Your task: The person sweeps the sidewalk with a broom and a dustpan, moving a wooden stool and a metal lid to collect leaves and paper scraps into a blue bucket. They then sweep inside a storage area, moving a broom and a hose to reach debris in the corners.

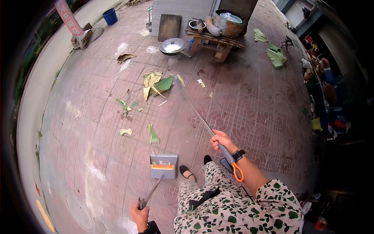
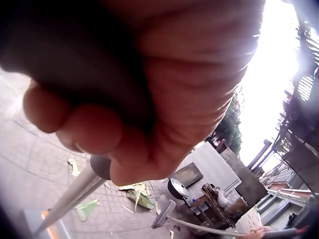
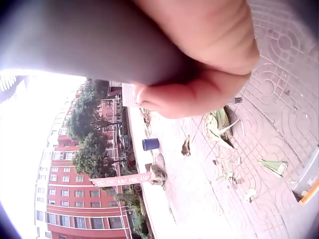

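My right hand (image 1: 224,141) grips the grey handle of a broom (image 1: 200,117), an orange loop hanging from its end. The broom reaches forward, its head beside a withered yellow leaf (image 1: 152,79) and a green leaf (image 1: 163,84). In my left hand (image 1: 140,214) is the handle of a grey dustpan (image 1: 154,172) with an orange comb strip, low by my feet. Just ahead of the pan lies a pale green leaf piece (image 1: 153,134). The left wrist view shows curled fingers (image 2: 94,128) around the pan's handle; the right wrist view shows the thumb along the broom's thick grip.
Leaf scraps (image 1: 125,107), a crumpled pale leaf (image 1: 126,132) and a white stick (image 1: 163,103) lie on the paving. Farther ahead stand a lidded wok (image 1: 172,46) and a wooden bench (image 1: 230,43) with a basket. A blue bucket (image 1: 110,16) is far left; cabbage-like leaves (image 1: 276,58) lie right.
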The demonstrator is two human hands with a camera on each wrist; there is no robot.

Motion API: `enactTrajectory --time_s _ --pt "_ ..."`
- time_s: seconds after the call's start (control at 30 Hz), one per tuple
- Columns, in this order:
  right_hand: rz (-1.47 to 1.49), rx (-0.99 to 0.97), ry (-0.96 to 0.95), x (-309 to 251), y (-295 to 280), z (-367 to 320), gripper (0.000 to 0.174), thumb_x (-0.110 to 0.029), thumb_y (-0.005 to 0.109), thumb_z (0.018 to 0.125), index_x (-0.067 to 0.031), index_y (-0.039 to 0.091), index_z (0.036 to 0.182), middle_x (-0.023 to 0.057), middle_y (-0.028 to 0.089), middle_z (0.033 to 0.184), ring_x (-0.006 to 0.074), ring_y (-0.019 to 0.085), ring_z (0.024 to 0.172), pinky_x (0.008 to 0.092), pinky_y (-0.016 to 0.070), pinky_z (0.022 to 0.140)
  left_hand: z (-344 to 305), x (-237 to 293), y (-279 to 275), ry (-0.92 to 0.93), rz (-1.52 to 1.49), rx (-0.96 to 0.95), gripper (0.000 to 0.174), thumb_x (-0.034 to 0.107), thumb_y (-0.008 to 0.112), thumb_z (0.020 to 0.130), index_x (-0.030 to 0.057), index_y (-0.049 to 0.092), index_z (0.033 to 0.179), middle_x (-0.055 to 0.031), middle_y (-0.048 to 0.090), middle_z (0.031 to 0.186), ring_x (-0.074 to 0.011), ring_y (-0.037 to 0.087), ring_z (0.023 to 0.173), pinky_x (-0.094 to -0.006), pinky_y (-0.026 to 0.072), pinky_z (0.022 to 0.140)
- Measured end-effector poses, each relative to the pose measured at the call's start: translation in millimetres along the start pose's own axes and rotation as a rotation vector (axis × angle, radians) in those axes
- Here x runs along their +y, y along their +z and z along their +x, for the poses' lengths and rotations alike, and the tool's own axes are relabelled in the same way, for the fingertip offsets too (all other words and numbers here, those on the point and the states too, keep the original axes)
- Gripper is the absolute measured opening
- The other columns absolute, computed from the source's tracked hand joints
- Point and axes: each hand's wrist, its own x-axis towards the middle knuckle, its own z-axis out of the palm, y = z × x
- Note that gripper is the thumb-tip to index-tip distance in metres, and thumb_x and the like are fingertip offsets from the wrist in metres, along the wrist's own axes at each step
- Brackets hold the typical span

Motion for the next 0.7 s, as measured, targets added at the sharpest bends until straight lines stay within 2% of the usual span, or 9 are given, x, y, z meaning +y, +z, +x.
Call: enactTrajectory --time_s 0.1,0.17,0.27,0.33,0.43,0.53,0.6,0.67,0.7 --pt "-0.185 0.306 -0.095 -25 -23 -5 0.061 0.002 0.052 0.073 0.0014 0.029 0.129 0.008 0.05 0.061 0.012 0.048 0.045 0.0263 0.0408 0.039 2 17 7 -0.021 -0.012 -0.005 0.012 0.003 0.06 0.057 -0.0026 0.055 0.067 0.0031 0.044 0.053 -0.0054 0.038 0.049 -0.0243 0.0305 0.044" --pt "-0.255 0.415 -0.128 -47 -52 16 0.033 0.0 0.053 0.072 0.0038 0.046 0.104 0.008 0.049 0.057 0.0147 0.048 0.044 0.0274 0.0405 0.038 6 21 10 -0.021 0.021 -0.011 0.013 0.003 0.06 0.056 -0.0029 0.055 0.066 0.004 0.043 0.052 -0.005 0.037 0.048 -0.0244 0.0297 0.043" --pt "-0.376 0.454 -0.089 -91 -95 52 0.021 -0.004 0.051 0.076 0.0008 0.049 0.097 0.0053 0.049 0.059 0.0118 0.048 0.046 0.0253 0.0412 0.04 17 20 18 0.015 0.075 0.007 0.014 0.001 0.058 0.059 -0.0017 0.057 0.073 -0.0004 0.048 0.052 -0.008 0.043 0.04 -0.024 0.0346 0.037" --pt "-0.246 0.373 -0.125 -121 -119 87 0.014 -0.008 0.053 0.076 -0.0061 0.045 0.066 0.0048 0.047 0.056 0.0131 0.048 0.046 0.025 0.0405 0.04 20 57 26 -0.148 0.025 0.01 0.016 0.002 0.059 0.058 -0.0015 0.058 0.074 -0.0004 0.048 0.051 -0.0085 0.043 0.038 -0.025 0.0347 0.036" --pt "-0.024 0.363 -0.025 -166 -120 153 0.012 -0.006 0.054 0.068 -0.0031 0.047 0.058 0.0102 0.051 0.059 0.0205 0.048 0.05 0.0342 0.039 0.046 30 71 39 -0.127 0.101 0.077 0.017 0.002 0.061 0.056 -0.0009 0.058 0.073 -0.0006 0.048 0.05 -0.0089 0.043 0.038 -0.0256 0.0355 0.036" --pt "-0.171 0.407 0.144 -176 -70 214 0.006 -0.002 0.052 0.067 -0.0027 0.047 0.063 0.0099 0.048 0.06 0.0196 0.045 0.051 0.0332 0.0396 0.048 37 80 43 -0.097 0.149 0.072 0.015 0.002 0.062 0.055 -0.0002 0.058 0.07 -0.0016 0.049 0.05 -0.0097 0.045 0.039 -0.0259 0.0367 0.037" --pt "-0.046 0.138 -0.029 -172 -17 227 0.008 0.0 0.051 0.067 -0.0003 0.045 0.061 0.0115 0.048 0.059 0.0207 0.048 0.051 0.034 0.0385 0.045 43 80 48 -0.093 0.152 0.087 0.015 0.002 0.061 0.055 -0.0001 0.058 0.069 -0.0019 0.049 0.049 -0.01 0.046 0.039 -0.0258 0.0368 0.037" --pt "-0.038 -0.05 0.029 -184 15 252 0.011 -0.005 0.054 0.072 -0.002 0.046 0.065 0.0092 0.049 0.06 0.0186 0.049 0.051 0.0302 0.0396 0.044 43 76 51 0.197 0.353 0.068 0.034 0.002 0.058 0.071 0.0001 0.059 0.105 -0.0036 0.055 0.062 -0.01 0.046 0.046 -0.0236 0.037 0.042" --pt "-0.045 -0.065 0.045 -195 20 270 0.011 -0.005 0.054 0.072 -0.002 0.046 0.065 0.0092 0.049 0.06 0.0186 0.049 0.051 0.0302 0.0396 0.044 46 83 55 0.18 0.355 0.083 0.034 0.002 0.058 0.071 0.0001 0.059 0.105 -0.0036 0.055 0.062 -0.01 0.046 0.046 -0.0236 0.037 0.042"
